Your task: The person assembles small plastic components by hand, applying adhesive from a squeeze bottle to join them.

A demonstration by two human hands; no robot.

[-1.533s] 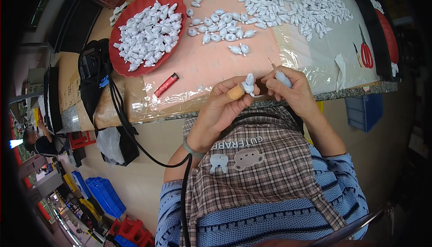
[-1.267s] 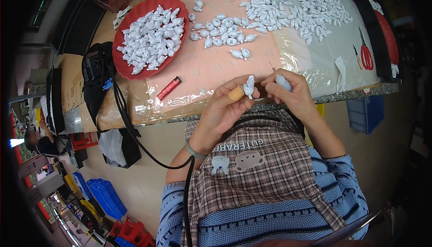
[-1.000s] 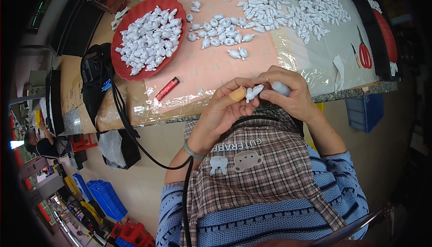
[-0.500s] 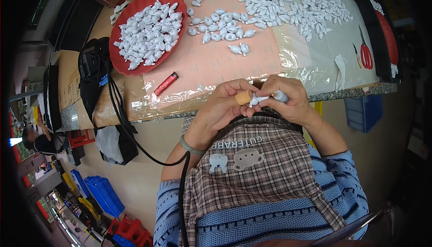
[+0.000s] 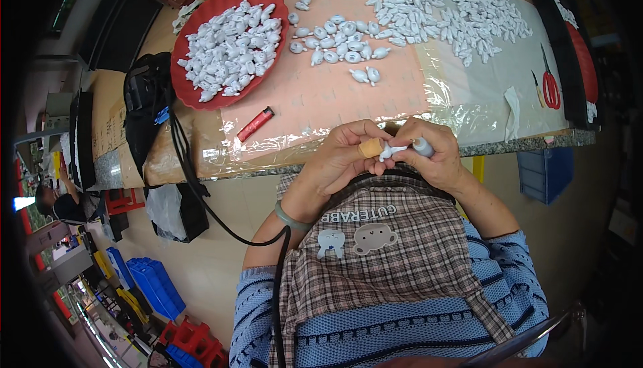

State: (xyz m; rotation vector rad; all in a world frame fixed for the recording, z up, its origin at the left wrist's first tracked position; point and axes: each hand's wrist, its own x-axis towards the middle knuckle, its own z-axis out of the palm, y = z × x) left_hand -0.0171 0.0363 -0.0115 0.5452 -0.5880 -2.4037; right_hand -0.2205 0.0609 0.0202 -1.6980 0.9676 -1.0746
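Observation:
Just past the front edge of the table, my two hands meet over my apron. My left hand (image 5: 340,155) is closed on a small white plastic figure piece (image 5: 386,152). A tan finger cover (image 5: 370,148) wraps the left thumb. My right hand (image 5: 434,150) is closed around a small pale bottle-like cylinder (image 5: 422,147), with its thumb and forefinger at the right end of the white piece. The fingers partly hide the piece, so whether the right fingertips also grip it is unclear.
A red scalloped bowl (image 5: 182,85) heaped with white pieces stands at the left. Loose rounded pieces (image 5: 341,41) lie mid-table, slimmer ones (image 5: 462,13) at the far right. A red lighter (image 5: 255,124), red-handled scissors (image 5: 550,90) and a black cable (image 5: 201,194) are nearby.
The whole view has shifted slightly, with everything a little farther right and lower. Both hands keep their hold, and the white piece looks slightly turned between them.

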